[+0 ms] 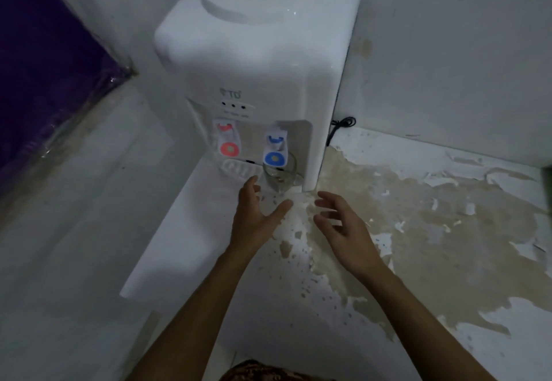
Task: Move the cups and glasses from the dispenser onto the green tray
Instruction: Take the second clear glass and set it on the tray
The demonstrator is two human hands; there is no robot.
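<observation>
A purple sheet [44, 61] wrapped in clear plastic is leaning at the far left against the wall. To its right, a white dispenser [254, 61] is standing on a pale floor [418, 231] with peeling, stained patches. A red tap [227, 138] is sitting on the dispenser's left side and a blue tap [276, 149] on its right. A clear glass [280, 175] is standing upright under the blue tap, on the drip tray [237, 168]. The left hand [257, 216] is reaching just below and left of the glass, fingers spread open, its fingertips close to the glass base but holding nothing. The right hand [340, 222] is hovering just right of and below the glass, also open and empty, fingers loosely curled. A black cord [340, 125] is lying behind the dispenser on the right.
</observation>
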